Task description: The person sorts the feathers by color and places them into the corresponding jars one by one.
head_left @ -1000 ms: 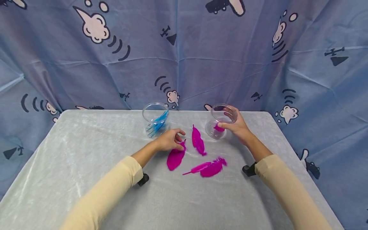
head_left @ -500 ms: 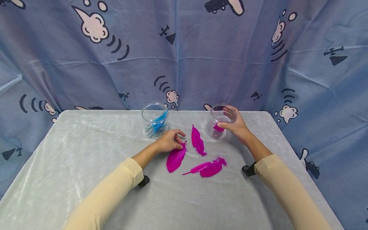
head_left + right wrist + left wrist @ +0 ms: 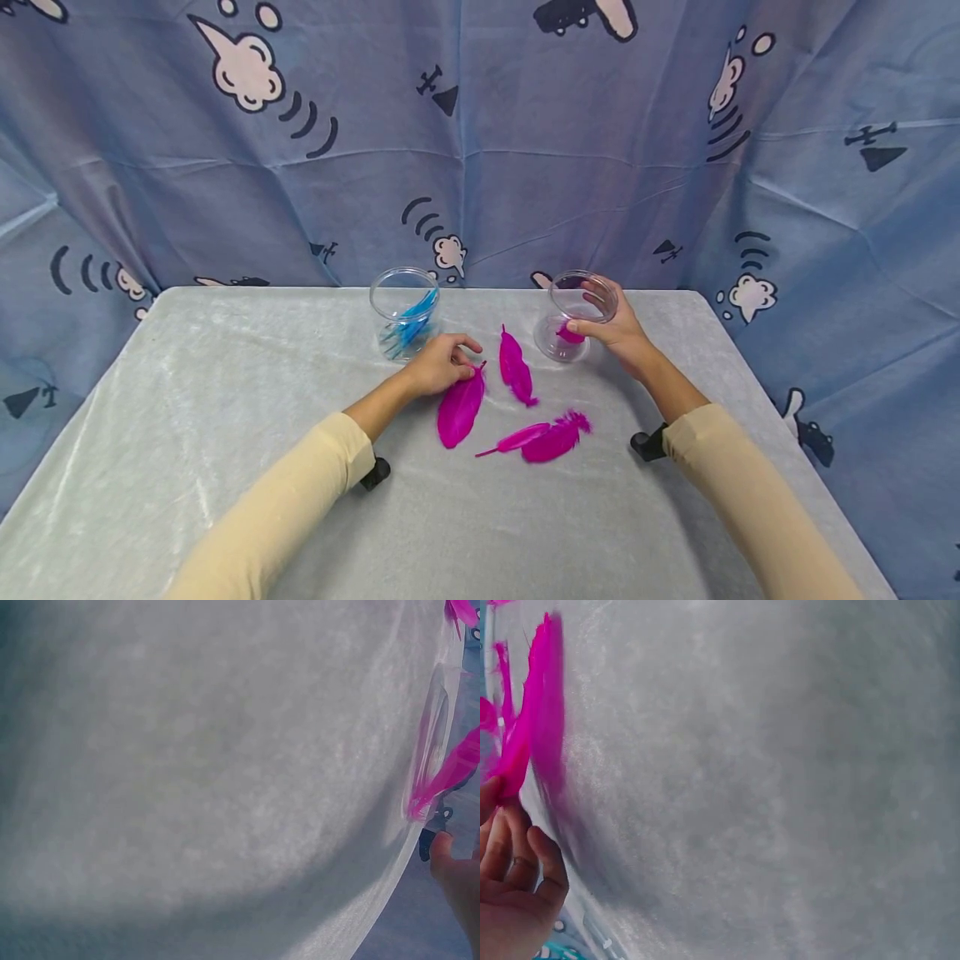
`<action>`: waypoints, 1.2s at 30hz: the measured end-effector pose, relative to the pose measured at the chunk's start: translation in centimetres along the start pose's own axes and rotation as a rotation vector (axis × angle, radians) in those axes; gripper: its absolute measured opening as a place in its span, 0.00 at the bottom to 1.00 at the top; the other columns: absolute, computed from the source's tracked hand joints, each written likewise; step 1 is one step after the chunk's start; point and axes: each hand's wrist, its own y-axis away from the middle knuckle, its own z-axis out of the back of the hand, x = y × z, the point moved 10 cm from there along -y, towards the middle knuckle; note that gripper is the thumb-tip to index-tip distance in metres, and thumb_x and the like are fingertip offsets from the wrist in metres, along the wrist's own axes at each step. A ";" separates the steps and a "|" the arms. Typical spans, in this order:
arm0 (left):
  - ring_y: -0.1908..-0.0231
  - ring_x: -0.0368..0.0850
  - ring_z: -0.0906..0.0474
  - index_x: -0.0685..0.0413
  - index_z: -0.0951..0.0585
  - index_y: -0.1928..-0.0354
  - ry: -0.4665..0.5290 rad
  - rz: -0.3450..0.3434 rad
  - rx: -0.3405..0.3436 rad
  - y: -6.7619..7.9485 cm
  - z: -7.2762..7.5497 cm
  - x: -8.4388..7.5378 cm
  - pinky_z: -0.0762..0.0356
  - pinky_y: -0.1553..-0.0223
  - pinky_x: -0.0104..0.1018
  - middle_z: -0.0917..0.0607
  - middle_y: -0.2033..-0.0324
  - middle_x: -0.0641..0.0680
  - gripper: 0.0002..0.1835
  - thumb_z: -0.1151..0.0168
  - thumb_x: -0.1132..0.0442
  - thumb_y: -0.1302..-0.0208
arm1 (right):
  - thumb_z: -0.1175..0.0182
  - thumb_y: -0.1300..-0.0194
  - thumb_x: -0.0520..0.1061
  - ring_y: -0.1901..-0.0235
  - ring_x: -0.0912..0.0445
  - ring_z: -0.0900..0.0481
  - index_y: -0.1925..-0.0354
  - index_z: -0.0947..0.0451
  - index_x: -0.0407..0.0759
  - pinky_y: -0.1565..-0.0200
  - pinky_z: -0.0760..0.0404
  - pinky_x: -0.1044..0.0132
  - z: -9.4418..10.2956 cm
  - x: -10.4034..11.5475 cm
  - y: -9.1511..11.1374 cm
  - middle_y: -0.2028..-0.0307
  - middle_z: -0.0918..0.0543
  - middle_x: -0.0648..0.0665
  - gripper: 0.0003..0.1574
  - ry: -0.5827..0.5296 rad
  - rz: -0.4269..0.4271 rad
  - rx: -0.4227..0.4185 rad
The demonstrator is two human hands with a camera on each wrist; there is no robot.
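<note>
My left hand (image 3: 438, 367) pinches a magenta feather (image 3: 460, 414) near its quill end, between thumb and fingers. The feather's broad end points toward me; in the left wrist view its shadow falls beside the pinched feather (image 3: 529, 720). My right hand (image 3: 617, 327) grips a clear plastic cup (image 3: 561, 351) by its right side, thumb in front. Inside that cup is a magenta feather (image 3: 572, 334), partly hidden by the thumb. A loose magenta feather (image 3: 516, 367) lies between the hands, and two overlapping magenta feathers (image 3: 551, 443) lie closer to me.
Just beyond my left hand a second clear cup (image 3: 386, 312) stands upright with several blue feathers (image 3: 416, 318) in it. A pale grey cloth (image 3: 225, 375) covers the table. Behind its far edge hangs a blue patterned curtain (image 3: 540, 167).
My left hand has shifted slightly, and the pinched feather has swung a little, its quill end now more exposed. My right hand and the cup stay in place.
</note>
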 end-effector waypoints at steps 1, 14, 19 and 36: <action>0.66 0.43 0.19 0.65 0.20 0.46 0.009 -0.006 -0.016 0.0 0.2 -0.2 0.22 0.64 0.30 0.13 0.66 0.57 0.18 0.35 0.74 0.38 | 0.34 0.40 0.28 0.26 0.39 0.50 0.25 0.56 0.37 0.31 0.38 0.48 0.0 0.0 0.0 0.26 0.46 0.33 0.56 0.000 0.001 0.000; 0.68 0.44 0.19 0.60 0.19 0.46 0.101 -0.015 -0.120 -0.6 1.7 -2.4 0.24 0.67 0.30 0.14 0.66 0.56 0.17 0.35 0.72 0.37 | 0.35 0.40 0.27 0.26 0.39 0.50 0.25 0.56 0.37 0.35 0.30 0.60 0.0 0.0 0.0 0.26 0.47 0.32 0.55 -0.017 -0.004 0.002; 0.65 0.47 0.18 0.60 0.20 0.44 0.175 0.002 -0.132 -0.9 2.0 -3.0 0.24 0.66 0.30 0.14 0.64 0.57 0.18 0.36 0.72 0.36 | 0.36 0.40 0.26 0.25 0.40 0.50 0.25 0.57 0.36 0.34 0.32 0.58 0.2 -0.7 -0.4 0.25 0.48 0.31 0.55 -0.030 0.000 -0.001; 0.62 0.49 0.18 0.58 0.21 0.44 0.312 -0.036 -0.294 -1.6 4.3 -6.8 0.17 0.58 0.36 0.14 0.59 0.58 0.17 0.35 0.70 0.35 | 0.35 0.37 0.32 0.25 0.46 0.49 0.23 0.56 0.45 0.30 0.39 0.49 1.0 -2.7 -1.2 0.24 0.47 0.37 0.55 0.022 -0.004 -0.016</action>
